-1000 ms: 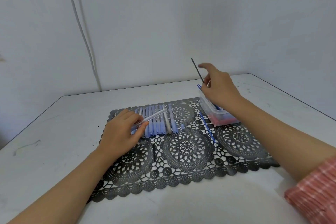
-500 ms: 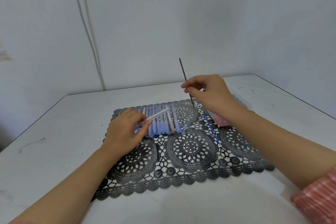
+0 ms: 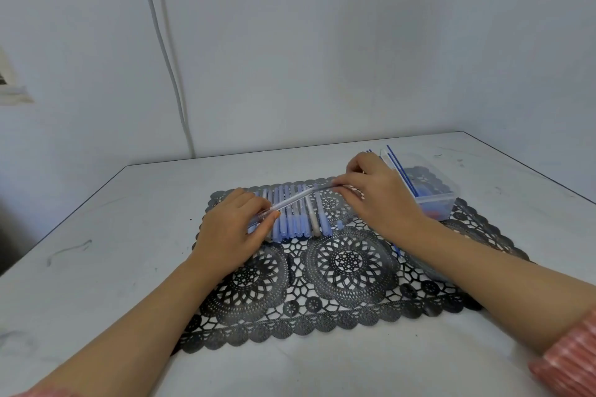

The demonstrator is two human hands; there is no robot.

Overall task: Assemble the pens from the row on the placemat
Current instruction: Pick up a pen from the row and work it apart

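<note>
A black lace placemat lies on the white table. On its far part sits a row of blue and white pen parts. My left hand holds a clear pen barrel slanting up to the right over the row. My right hand pinches a thin dark refill at the barrel's open right end. The refill's tip lies at or just inside the barrel mouth; how deep it sits is hidden by my fingers.
A clear plastic box with blue refills and small parts stands on the mat's far right corner. One blue refill lies on the mat under my right forearm. A white cable runs down the wall. The table's edges are left and right.
My right hand has brought the dark refill from upright in the air down and left to the open end of the barrel. My left hand has kept hold of the barrel.
</note>
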